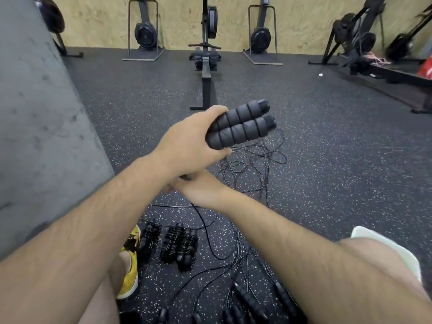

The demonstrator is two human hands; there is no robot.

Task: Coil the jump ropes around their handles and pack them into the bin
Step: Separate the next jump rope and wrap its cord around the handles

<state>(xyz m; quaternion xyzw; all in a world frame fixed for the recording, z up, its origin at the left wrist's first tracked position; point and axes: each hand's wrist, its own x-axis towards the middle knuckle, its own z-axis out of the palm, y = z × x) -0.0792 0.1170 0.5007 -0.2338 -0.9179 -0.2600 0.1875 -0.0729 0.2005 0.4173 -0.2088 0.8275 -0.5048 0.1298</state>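
So your left hand (pixel 194 146) has its fingers wrapped around the butt ends of two black foam handles (pixel 243 125), held side by side and pointing up and to the right, out over the speckled rubber floor (pixel 327 183). The thin black rope (pixel 254 157) lies in a loose tangle on the floor just below them. Your right hand (pixel 201 187) is tucked under your left wrist with its fingers hidden there, so can't tell if they're gripping anything. Near your yellow shoe (pixel 129 272) a few coiled ropes (pixel 177 244) lie side by side, and more loose handles (pixel 250 300) sit on the floor by your right leg.
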